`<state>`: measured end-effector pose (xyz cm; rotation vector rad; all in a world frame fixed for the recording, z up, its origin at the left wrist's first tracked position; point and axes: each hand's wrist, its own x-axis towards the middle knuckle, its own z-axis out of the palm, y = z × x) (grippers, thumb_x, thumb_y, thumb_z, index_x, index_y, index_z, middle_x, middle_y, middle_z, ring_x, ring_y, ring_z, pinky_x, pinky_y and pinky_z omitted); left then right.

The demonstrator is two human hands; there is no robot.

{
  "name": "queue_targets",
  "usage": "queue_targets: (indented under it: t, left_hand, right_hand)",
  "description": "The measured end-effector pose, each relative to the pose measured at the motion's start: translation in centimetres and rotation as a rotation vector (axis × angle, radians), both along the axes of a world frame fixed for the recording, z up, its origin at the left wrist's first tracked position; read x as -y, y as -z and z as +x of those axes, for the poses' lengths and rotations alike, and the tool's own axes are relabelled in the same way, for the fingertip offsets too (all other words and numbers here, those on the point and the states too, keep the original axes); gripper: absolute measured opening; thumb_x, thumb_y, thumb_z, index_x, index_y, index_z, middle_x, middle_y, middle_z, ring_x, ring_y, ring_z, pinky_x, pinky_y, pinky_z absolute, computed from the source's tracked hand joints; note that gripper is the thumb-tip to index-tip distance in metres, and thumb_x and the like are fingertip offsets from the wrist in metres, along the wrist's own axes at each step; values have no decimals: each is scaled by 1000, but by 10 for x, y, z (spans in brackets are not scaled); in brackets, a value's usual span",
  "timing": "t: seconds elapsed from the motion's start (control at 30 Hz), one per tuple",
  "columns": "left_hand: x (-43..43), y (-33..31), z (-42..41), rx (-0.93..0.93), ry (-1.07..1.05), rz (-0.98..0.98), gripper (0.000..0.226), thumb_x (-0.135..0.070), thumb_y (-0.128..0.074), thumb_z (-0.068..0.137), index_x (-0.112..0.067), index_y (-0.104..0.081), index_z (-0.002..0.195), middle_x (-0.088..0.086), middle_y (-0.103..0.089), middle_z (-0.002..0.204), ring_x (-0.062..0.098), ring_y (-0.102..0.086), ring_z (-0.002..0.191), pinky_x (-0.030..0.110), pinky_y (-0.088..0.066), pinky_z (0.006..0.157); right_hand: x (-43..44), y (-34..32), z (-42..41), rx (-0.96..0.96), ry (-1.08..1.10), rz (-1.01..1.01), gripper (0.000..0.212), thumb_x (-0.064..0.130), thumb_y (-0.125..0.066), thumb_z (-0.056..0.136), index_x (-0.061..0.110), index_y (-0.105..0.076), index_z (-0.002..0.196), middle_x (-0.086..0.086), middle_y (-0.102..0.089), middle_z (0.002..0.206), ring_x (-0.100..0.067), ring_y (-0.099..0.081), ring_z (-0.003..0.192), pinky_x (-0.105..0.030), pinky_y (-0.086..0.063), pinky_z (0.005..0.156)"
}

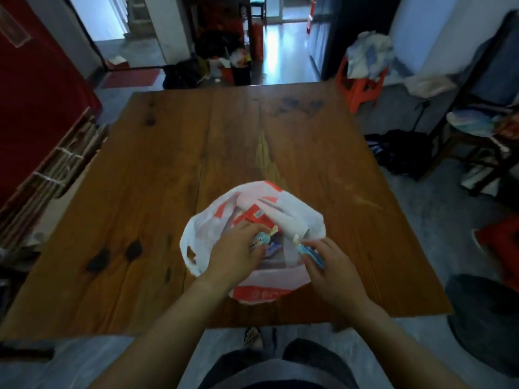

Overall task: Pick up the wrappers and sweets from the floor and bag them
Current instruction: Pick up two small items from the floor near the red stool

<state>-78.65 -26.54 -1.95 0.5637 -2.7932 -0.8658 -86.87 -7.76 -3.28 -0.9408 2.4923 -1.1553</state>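
Observation:
A white plastic bag [306,214] with red print lies open on the wooden table [168,169]. Over its mouth my left hand [236,252] grips a light-blue wrapped sweet [259,241]. My right hand [327,265] pinches another light-blue wrapper [309,252] at the bag's right rim. Red packets [254,216] and a blue wrapper [272,248] show inside the bag.
A spotted wrapper-like thing [252,335] lies on the grey floor under the table's near edge. An orange stool [362,85] with cloth on it stands at the back right, and a chair [483,130] at the right. Stacked cardboard [64,164] leans at the left.

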Motion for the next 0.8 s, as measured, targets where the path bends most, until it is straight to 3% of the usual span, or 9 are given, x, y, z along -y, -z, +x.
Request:
queue_targets:
  t: [0.1,0.33,0.43,0.57,0.67,0.8]
  left_hand:
    - [17,11,-34,47,98,-75,30,-28,-63,85,-32,-58,115,-8,-60,123,12,-54,112,31,-44,99]
    - [23,38,-83,116,361,-112,31,-27,-54,89,-34,-54,119,-9,-58,125,10,-51,116,29,-38,104]
    - [28,48,-83,127,347,-64,29,-29,-56,88,-33,-56,117,-9,-57,124,10,-50,116,30,-39,104]
    - [41,60,-65,50,245,-168,27,-35,-54,86,-30,-57,113,-3,-59,122,21,-51,117,50,-40,103]
    - [46,70,-51,-47,276,-276,33,-39,-44,86,-29,-48,117,2,-61,121,25,-52,116,56,-37,103]
    - [50,80,-44,125,271,-218,42,-43,-38,87,-28,-47,126,4,-55,131,28,-47,125,55,-35,106]
  right_hand:
    - [13,1,-12,12,112,-24,31,23,-56,89,24,-52,119,13,-50,109,-3,-56,93,-21,-53,72]
    - [9,5,-20,16,245,29,30,26,-57,88,26,-52,117,17,-51,101,5,-52,92,-14,-47,71]
    - [9,6,-26,12,279,54,30,26,-58,87,26,-52,117,16,-51,101,4,-52,93,-14,-46,71]
    - [18,9,-23,44,289,62,32,22,-59,87,26,-51,118,15,-51,102,3,-53,93,-16,-49,72]
    - [31,16,-20,73,261,69,35,22,-59,87,27,-51,120,17,-50,110,3,-53,97,-19,-52,79]
    - [53,20,-23,58,220,77,34,25,-59,87,26,-51,120,16,-53,112,2,-52,98,-14,-48,76]
